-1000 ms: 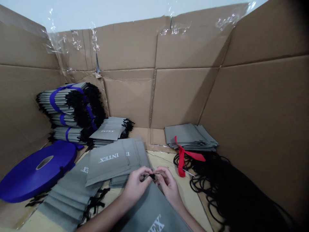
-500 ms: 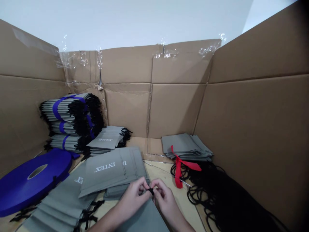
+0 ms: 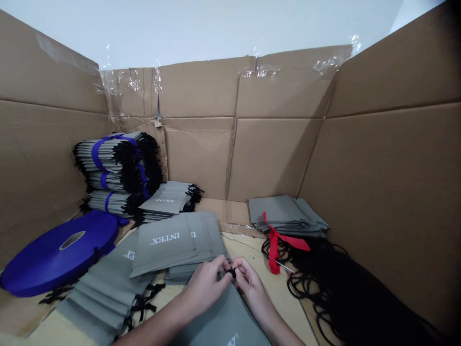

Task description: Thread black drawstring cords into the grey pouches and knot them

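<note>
At the bottom centre lies a grey bag (image 3: 225,319) with white lettering partly cut off by the frame edge. A short black cord (image 3: 231,273) is at its top corner. My left hand (image 3: 209,283) pinches this cord from the left, thumb and forefinger closed. My right hand (image 3: 250,283) pinches it from the other side, its fingertips close to those of my left hand. Just beyond my hands is a pile of grey INTEX bags (image 3: 176,240). The small details of the cord between the fingertips are hidden.
A blue ribbon roll (image 3: 43,259) lies left, near fanned grey bags (image 3: 104,288). Strapped bag bundles (image 3: 104,156) and a smaller bag stack (image 3: 167,199) stand behind. At right are grey pouches (image 3: 284,211), a red ribbon (image 3: 274,250) and black cords (image 3: 353,293). Cardboard walls (image 3: 198,158) surround the table.
The whole view has shifted, so the surroundings sit further right and slightly higher. Both hands still pinch the black cord, and more of the bag's lettering shows at the bottom.
</note>
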A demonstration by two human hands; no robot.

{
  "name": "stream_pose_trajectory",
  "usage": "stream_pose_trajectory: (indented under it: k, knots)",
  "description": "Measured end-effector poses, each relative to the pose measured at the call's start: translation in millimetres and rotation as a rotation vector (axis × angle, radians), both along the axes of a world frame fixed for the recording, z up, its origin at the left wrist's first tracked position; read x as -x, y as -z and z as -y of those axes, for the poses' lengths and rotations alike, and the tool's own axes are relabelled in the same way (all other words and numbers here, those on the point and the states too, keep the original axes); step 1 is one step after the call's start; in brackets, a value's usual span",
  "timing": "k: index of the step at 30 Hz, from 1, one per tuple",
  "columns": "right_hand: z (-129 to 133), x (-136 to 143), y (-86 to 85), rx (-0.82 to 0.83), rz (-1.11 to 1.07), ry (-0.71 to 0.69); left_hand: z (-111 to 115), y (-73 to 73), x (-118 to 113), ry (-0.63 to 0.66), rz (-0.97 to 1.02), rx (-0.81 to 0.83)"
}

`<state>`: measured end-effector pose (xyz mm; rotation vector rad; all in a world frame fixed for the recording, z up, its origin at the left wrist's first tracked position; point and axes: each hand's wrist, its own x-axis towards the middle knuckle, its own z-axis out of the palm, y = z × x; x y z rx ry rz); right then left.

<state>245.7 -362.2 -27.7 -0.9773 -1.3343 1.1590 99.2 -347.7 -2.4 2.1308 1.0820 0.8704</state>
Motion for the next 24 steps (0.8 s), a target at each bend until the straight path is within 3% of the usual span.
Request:
stream_pose_trajectory:
  k: [4,9,12,18,24]
  knots:
    - [1.4,-3.5,-5.5,-0.031,0.095,-0.008,-3.3,-1.0,0.1,0.022,0.016,0.002]
    - [-4.1,-9.4,-10.2,0.197,-0.023,-0.097,-2.8,-2.7,0.3,0.028,0.038,-0.01]
    - [-4.2,-13.3,-12.1,0.246,-0.054,-0.112,-4.8,-1.1,1.3,0.023,0.04,-0.002]
    - [-2.4,-15.9,-14.4,0.262,-0.101,-0.056,-9.6,6.6,3.3,-0.049,-0.002,0.061]
    - [-6.0,-19.3,-12.6,0.256,-0.113,-0.001,-9.2,8.0,3.5,0.036,0.005,0.02]
